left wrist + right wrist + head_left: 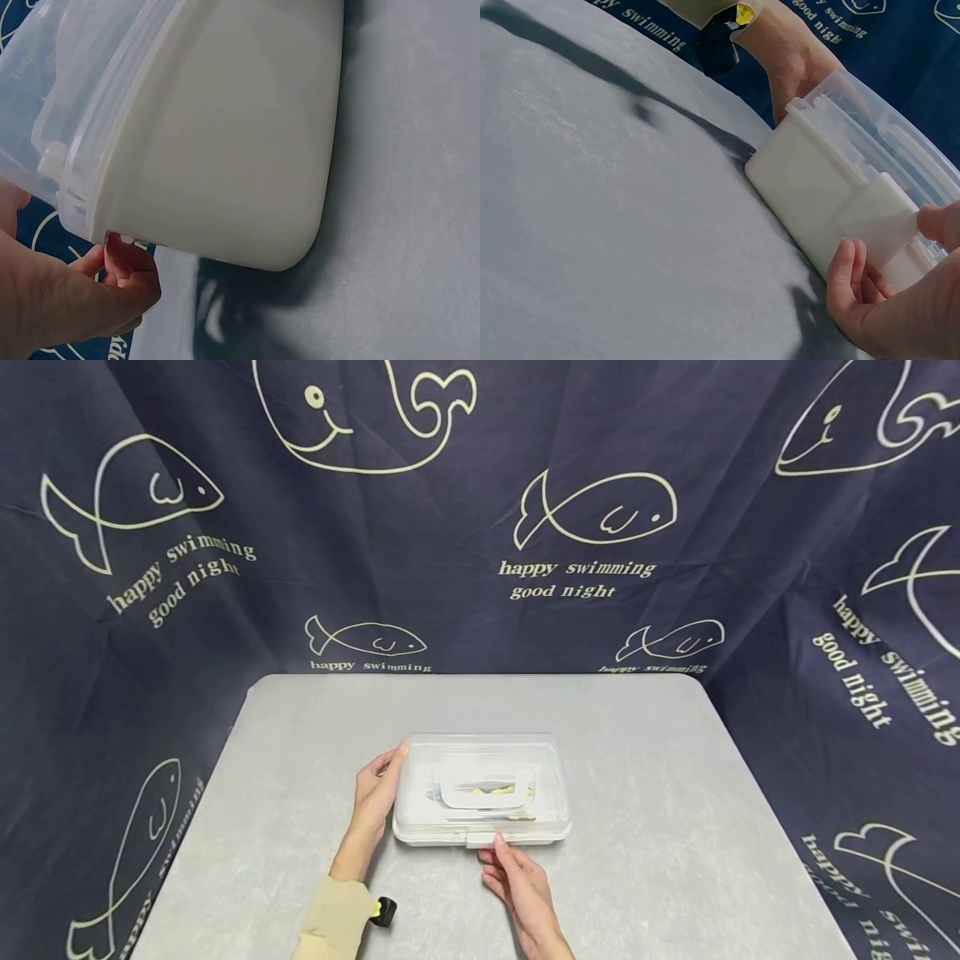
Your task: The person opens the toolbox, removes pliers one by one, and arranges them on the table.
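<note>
A white plastic storage box (483, 789) with a clear lid stands on the grey table, its lid down. Through the lid show yellow and dark items (502, 789), too blurred to name. My left hand (377, 789) holds the box's left end near the far corner, fingers curled at the rim in the left wrist view. At the front, my right hand (521, 889) has its thumb on the white latch (877, 217), with curled fingers below it against the box wall. A white carrying handle (483, 802) lies folded flat on the lid.
The grey table (660, 827) extends around the box on all sides. Dark blue cloth (465, 527) with fish drawings hangs behind and beside it. A small black wrist camera (383, 911) sits at the left sleeve cuff.
</note>
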Motion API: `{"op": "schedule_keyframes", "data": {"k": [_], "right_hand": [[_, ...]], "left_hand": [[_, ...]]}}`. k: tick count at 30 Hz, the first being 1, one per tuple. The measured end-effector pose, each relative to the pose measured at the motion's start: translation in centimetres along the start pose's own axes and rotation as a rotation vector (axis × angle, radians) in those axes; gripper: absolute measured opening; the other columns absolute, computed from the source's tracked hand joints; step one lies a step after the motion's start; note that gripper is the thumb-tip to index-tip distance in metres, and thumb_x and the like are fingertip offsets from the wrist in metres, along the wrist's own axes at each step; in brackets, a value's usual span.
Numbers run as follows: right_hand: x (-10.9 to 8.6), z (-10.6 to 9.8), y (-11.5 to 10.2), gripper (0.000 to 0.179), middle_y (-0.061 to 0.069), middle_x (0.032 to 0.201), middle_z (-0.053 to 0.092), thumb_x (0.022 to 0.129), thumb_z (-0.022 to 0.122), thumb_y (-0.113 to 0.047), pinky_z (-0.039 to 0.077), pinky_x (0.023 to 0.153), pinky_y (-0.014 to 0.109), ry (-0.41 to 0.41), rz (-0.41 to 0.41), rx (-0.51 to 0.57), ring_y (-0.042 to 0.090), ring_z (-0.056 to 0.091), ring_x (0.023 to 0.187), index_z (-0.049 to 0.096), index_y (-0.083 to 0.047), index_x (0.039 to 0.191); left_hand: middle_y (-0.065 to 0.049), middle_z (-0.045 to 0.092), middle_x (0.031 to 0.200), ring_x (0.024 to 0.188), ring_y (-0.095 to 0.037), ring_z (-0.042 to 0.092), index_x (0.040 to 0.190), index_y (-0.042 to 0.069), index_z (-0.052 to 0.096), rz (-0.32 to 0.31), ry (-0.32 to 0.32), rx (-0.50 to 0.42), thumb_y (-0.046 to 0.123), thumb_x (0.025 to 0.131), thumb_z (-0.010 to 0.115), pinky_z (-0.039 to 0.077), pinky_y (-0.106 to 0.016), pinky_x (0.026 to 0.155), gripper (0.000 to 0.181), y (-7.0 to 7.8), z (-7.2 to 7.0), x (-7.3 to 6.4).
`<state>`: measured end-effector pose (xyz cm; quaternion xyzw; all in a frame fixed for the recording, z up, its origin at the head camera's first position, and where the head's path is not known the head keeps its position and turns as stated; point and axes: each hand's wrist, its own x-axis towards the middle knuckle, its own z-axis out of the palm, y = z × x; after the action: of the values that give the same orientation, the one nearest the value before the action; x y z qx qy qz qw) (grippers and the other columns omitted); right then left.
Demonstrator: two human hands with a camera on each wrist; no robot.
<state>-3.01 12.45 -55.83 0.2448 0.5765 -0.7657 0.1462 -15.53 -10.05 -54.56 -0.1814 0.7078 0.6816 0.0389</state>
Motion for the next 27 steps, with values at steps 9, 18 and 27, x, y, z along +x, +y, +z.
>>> {"op": "schedule_keyframes", "data": {"k": [9,18,27], "right_hand": [[-0.18,0.3,0.16,0.051,0.007,0.097,0.072,0.1,0.065,-0.046,0.059,0.079,0.025,0.068,-0.025,-0.029,0.01,0.067,0.082,0.069,0.004,0.107],[-0.85,0.44,-0.48,0.049,0.007,0.094,0.074,0.101,0.063,-0.046,0.06,0.074,0.025,0.044,-0.038,-0.046,0.009,0.066,0.076,0.069,0.002,0.107],[-0.56,0.21,-0.53,0.053,0.01,0.102,0.076,0.102,0.06,-0.043,0.059,0.074,0.028,0.052,-0.028,-0.123,0.013,0.067,0.079,0.065,0.007,0.12]], "left_hand": [[-0.017,0.058,0.138,0.128,-0.031,0.053,0.138,0.003,0.061,0.008,-0.01,0.001,0.065,0.092,0.065,0.042,-0.046,0.11,0.078,0.16,-0.09,-0.17],[-0.016,0.059,0.137,0.125,-0.03,0.054,0.139,0.003,0.061,0.004,-0.003,0.009,0.065,0.093,0.064,0.043,-0.046,0.108,0.077,0.21,-0.04,-0.28],[-0.016,0.058,0.138,0.128,-0.031,0.053,0.14,0.003,0.059,0.005,-0.009,0.008,0.067,0.092,0.064,0.042,-0.047,0.11,0.08,0.07,-0.1,-0.18]]}}
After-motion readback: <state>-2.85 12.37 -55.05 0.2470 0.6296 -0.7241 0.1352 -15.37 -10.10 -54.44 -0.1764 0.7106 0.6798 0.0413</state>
